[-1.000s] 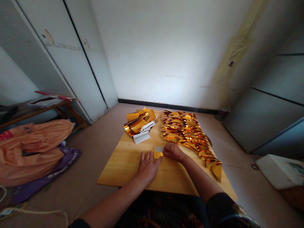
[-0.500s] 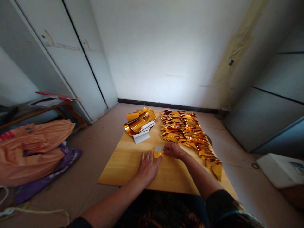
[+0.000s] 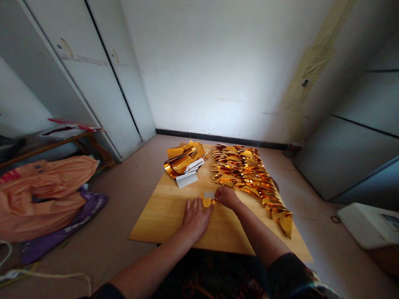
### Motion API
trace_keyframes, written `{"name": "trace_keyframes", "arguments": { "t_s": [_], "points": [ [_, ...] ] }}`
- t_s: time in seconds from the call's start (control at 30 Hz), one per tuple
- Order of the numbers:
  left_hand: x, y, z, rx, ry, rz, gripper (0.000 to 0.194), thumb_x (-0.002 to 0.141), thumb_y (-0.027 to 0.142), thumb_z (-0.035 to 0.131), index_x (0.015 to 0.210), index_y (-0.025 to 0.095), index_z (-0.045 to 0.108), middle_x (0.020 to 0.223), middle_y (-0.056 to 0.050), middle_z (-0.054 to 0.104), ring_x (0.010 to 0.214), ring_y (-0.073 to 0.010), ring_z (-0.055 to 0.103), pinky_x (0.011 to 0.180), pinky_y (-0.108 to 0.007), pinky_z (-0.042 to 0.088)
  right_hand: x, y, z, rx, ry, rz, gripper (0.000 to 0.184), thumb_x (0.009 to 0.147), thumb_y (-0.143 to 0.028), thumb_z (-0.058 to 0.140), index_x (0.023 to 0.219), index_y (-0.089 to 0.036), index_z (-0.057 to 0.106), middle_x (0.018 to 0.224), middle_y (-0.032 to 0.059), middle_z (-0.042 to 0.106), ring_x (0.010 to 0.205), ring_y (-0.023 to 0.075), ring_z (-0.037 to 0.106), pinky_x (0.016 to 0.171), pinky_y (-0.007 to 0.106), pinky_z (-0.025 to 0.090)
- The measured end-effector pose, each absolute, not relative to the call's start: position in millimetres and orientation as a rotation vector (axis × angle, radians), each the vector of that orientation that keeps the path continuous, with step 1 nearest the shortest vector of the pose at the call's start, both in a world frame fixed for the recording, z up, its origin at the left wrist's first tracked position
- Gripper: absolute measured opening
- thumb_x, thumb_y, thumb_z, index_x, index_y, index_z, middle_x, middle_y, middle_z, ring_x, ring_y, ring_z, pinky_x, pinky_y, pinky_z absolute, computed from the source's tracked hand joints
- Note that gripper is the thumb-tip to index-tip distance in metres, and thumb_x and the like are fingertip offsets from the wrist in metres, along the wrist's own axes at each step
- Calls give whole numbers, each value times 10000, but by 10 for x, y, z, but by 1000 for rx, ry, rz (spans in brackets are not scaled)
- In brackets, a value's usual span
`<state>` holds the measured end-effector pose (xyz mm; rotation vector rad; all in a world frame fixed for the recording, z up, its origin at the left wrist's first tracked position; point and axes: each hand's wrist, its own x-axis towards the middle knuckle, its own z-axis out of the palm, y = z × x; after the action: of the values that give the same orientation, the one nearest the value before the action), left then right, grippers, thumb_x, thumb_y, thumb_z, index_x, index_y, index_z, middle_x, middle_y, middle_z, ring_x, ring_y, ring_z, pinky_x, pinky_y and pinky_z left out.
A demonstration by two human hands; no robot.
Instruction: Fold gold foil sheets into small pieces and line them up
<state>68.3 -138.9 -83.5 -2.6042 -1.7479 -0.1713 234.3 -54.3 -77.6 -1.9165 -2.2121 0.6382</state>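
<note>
A small sheet of gold foil paper (image 3: 207,202), partly folded with its pale grey back showing along the far side, lies on the wooden board (image 3: 156,220). My left hand (image 3: 195,221) rests flat with fingers stretched out, its fingertips and thumb against the near left part of the sheet. At the right edge, my right hand (image 3: 227,197) is closed with its fingers pinched on the paper; the exact grip is partly hidden. Beyond the hands lies a loose pile of gold foil sheets (image 3: 182,162), some with white backs up. Several rows of folded gold foil pieces (image 3: 241,166) cover the right side.
A white wall (image 3: 212,83) with a dark skirting stands behind the board. Cabinets (image 3: 102,74) are at the left, near orange and purple bags (image 3: 46,195) on the floor. A white box (image 3: 366,224) sits at the right.
My right hand has turned slightly at the paper's right edge, and the fold there looks a little different. My left hand stays in place. The view has shifted very slightly.
</note>
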Motion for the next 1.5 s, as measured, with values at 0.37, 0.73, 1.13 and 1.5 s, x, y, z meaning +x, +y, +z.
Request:
{"name": "trace_keyframes", "arguments": {
  "t_s": [0.37,0.73,1.13,1.5],
  "points": [
    [652,-1378,-838,-2621,-1789,-209,411,879,284,503,1276,391,516,1348,-104,482,1254,-324,412,1028,-559,282,2332,-621,-796,-1883,-2118,605,138,734,-140,611,840,-201,674,859,5,657,764,132,577,641,206,373],
    [476,-948,-878,-2828,-1915,-461,116,836,283,545,885,290,649,1389,-28,487,1290,-252,416,1039,-597,231,2299,-1003,-922,-1554,-2375,126,130,869,-213,543,887,-203,671,1026,60,640,960,210,519,774,305,379],
    [392,-766,-888,-2957,-1880,-580,59,764,273,605,743,223,583,1349,-6,547,1287,-253,422,1074,-602,125,2502,-997,-1038,-1213,-2382,294,249,796,-216,654,1042,-242,679,1067,60,636,953,203,526,799,310,387],
    [346,-678,-899,-3048,-1786,-495,49,774,265,585,758,222,568,1372,7,526,1326,-258,379,1066,-620,96,2492,-805,-1211,-1046,-2332,245,71,813,-231,643,817,-241,713,944,41,631,871,177,556,754,292,398]
  ]
}}
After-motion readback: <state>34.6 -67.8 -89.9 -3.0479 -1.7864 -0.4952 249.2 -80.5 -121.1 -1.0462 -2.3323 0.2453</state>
